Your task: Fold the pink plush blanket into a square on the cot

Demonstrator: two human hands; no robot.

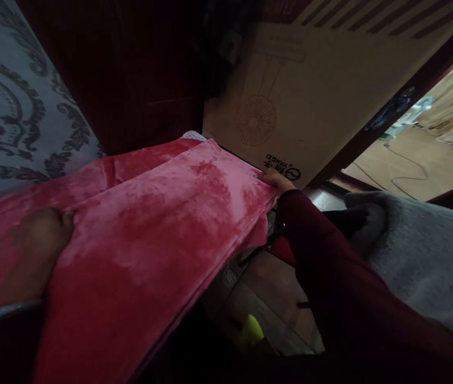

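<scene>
A folded red plush blanket (pixel 162 229) with paler pink patches stretches across the middle, its layered edge facing the lower right. At its left side my left hand (pixel 42 242) is closed, fingers gripping the edge of the upper fold. Over at the far right corner my right hand (pixel 276 180) pinches the blanket, thumb on top. More of the red fabric lies beneath and to the left. A bit of white patterned cloth (pixel 193 136) shows at the blanket's far end. What supports the blanket is hidden.
A large cardboard box (pixel 302 101) with printed drawings stands behind my right hand. Dark red wooden panel (pixel 130 69) and patterned wallpaper (pixel 22 106) are at left. Grey plush fabric (pixel 430 261) lies at right. Beyond the doorway, a cord (pixel 406 154) runs over the floor.
</scene>
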